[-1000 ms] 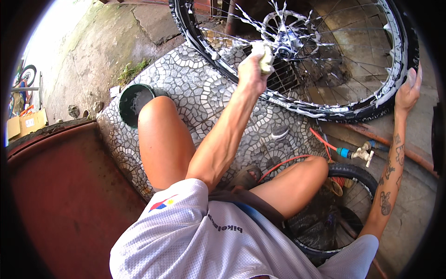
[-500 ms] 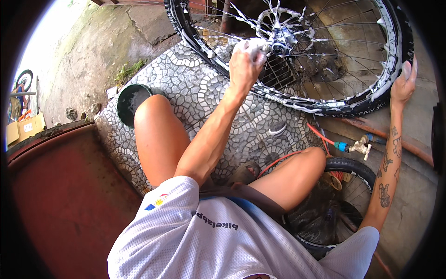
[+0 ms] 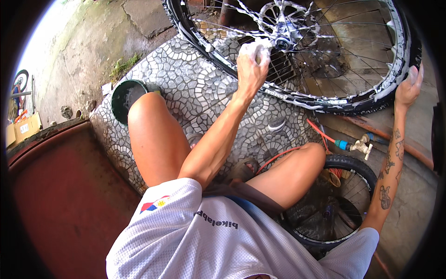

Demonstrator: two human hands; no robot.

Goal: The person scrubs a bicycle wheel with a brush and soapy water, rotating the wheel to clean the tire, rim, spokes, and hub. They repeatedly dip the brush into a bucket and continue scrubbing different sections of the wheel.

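A bicycle wheel point(image 3: 334, 101) with a black tyre stands tilted before me, white foam on its rim, spokes and hub point(image 3: 283, 39). My left hand point(image 3: 253, 63), coated in suds, is closed just to the left of the hub, among the spokes. Foam hides what it holds, if anything. At the wheel's right side my right hand point(image 3: 409, 88) grips the outer edge of the tyre, with foam on its fingers. A scrub brush point(image 3: 276, 123) with pale bristles lies on the pebble-patterned floor between me and the wheel.
A dark green bucket point(image 3: 120, 103) of cloudy water stands by my left knee. On the right are a brass tap point(image 3: 361, 147) with an orange hose point(image 3: 320, 132) and a second wheel point(image 3: 371, 179). Behind the foamy wheel is a drain grate point(image 3: 281, 69). A red panel point(image 3: 65, 186) fills the lower left.
My left hand has drawn slightly toward me, away from the hub's end. The wheel has shifted a little to the right in view; my right hand stays at its tyre.
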